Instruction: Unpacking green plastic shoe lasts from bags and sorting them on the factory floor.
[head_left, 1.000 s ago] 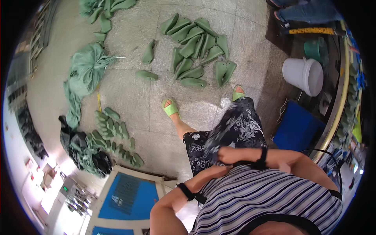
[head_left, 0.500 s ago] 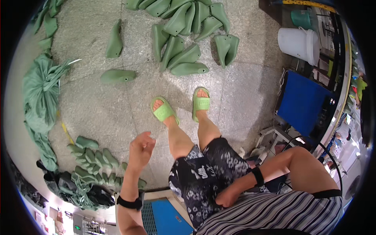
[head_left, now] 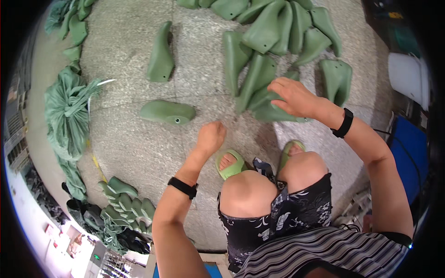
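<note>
Green shoe lasts [head_left: 282, 41]: heap, two apart | left hand [head_left: 211, 136] fisted, empty | right hand [head_left: 294, 97] open on heap

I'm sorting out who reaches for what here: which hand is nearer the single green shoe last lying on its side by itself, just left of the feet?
Left. The left hand hovers just right of that shoe last; the right hand is farther right, on the pile of lasts.

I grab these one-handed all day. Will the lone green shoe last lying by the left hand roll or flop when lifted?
The shoe last looks solid and moulded, so probably stiff. It lies on its side, unlikely to roll. Its smooth surface may be slippery.
</note>
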The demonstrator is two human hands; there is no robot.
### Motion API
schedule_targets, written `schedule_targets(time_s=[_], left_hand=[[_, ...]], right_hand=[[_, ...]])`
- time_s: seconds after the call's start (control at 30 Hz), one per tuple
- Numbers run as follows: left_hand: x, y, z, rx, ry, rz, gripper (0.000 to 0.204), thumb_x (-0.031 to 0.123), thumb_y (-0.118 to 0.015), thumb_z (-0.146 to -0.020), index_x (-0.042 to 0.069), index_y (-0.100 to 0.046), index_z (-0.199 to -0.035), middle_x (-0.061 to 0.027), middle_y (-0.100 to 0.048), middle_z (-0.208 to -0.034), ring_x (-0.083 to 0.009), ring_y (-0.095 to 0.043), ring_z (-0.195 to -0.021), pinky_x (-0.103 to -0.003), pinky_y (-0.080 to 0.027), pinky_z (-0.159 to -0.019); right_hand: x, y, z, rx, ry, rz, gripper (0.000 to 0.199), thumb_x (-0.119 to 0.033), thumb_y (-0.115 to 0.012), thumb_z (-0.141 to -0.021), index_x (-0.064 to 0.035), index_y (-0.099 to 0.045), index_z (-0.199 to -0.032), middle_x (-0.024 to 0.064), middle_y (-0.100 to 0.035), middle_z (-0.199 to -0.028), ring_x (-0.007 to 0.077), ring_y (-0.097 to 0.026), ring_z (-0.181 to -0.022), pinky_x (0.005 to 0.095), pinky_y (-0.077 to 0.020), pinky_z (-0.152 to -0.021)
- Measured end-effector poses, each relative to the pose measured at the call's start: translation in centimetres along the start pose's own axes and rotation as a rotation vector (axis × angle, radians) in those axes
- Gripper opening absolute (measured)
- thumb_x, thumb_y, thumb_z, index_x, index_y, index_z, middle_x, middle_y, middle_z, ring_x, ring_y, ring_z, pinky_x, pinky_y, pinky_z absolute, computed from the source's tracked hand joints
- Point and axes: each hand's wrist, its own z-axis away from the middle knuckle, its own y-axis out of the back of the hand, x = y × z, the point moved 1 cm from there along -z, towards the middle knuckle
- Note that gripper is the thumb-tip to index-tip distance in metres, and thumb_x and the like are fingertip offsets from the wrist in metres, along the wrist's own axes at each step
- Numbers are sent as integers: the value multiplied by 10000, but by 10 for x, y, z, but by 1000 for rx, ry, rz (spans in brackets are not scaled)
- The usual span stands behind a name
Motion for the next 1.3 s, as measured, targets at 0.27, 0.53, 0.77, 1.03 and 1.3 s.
schedule_targets(time_s=[0.27, 0.53, 0.77, 1.03, 1.3], left_hand=[[-93, 20, 29, 756, 547, 976, 409, 248, -517, -856, -30, -525, -1157, -118, -600, -934, -200, -600, -785, -310, -470, -593], [-53, 23, -6, 849, 290, 480, 667, 114, -561, -808, -87, -252, -1363, -282, -330, -1356, -378, -360, -1237, -403, -280, -1044], [-16, 1, 10, 503, 99, 292, 604, 107, -556, -829, -15, -312, -1368, -312, -292, -1372, -461, -309, -1264, -454, -277, -1045], [-25, 34, -13, 640, -58, 249, 470, 124, -574, -856, -29, -426, -1274, -241, -392, -1329, -377, -371, -1247, -430, -306, -1027], [13, 79, -38, 600, -304, 454, 707, 148, -669, -772, -37, -310, -1352, -189, -397, -1332, -306, -375, -1245, -377, -301, -1028]], right_hand=[[3, -11, -87, 206, 152, -10, 199, -95, -619, -789, -22, -535, -955, 144, -528, -976, 337, -523, -925, 415, -434, -771], [-9, -45, -142, 29, 249, 288, 342, -213, -658, -781, -3, -558, -1032, 182, -492, -1149, 326, -428, -1156, 440, -320, -974], [4, -41, -120, 115, 295, 280, 310, -234, -681, -738, -21, -611, -953, 137, -541, -1076, 293, -446, -1134, 453, -297, -1009], [12, -63, -171, -145, 403, 552, 366, -345, -746, -601, -61, -664, -816, 69, -639, -799, 258, -611, -911, 387, -421, -902], [-5, -5, -202, 211, -296, -650, 464, -408, -687, -732, 18, -658, -914, 167, -661, -764, 301, -649, -723, 379, -512, -708]])
